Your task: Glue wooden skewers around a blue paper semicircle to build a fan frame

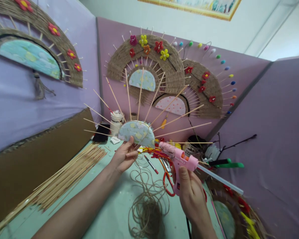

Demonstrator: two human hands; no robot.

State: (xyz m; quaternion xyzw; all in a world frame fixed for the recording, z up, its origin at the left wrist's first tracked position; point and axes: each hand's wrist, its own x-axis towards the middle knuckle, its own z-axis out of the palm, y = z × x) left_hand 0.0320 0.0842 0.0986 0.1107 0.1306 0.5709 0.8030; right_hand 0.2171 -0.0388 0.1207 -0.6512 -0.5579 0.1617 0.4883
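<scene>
My left hand [126, 155] grips a fabric-covered half circle [137, 130] by its lower edge, thumb on the front. The fabric is pale blue with a light flower print. Thin wooden sticks [141, 96] fan out from its curved edge. In my right hand [189, 189] is a pink glue gun [178, 157], fingers wrapped round its handle. A long clear glue stick [221, 179] juts from its back end. The nozzle is at the half circle's right lower corner, close to the lowest right stick; whether it touches cannot be made out.
On the pale green table lie a pile of wooden sticks [64, 176], a loose ball of twine [150, 215], a pen [151, 164] and red-handled scissors [168, 184]. A white jar [116, 121] stands behind. Finished woven fans [144, 53] hang on the walls. Cardboard [40, 162] leans left.
</scene>
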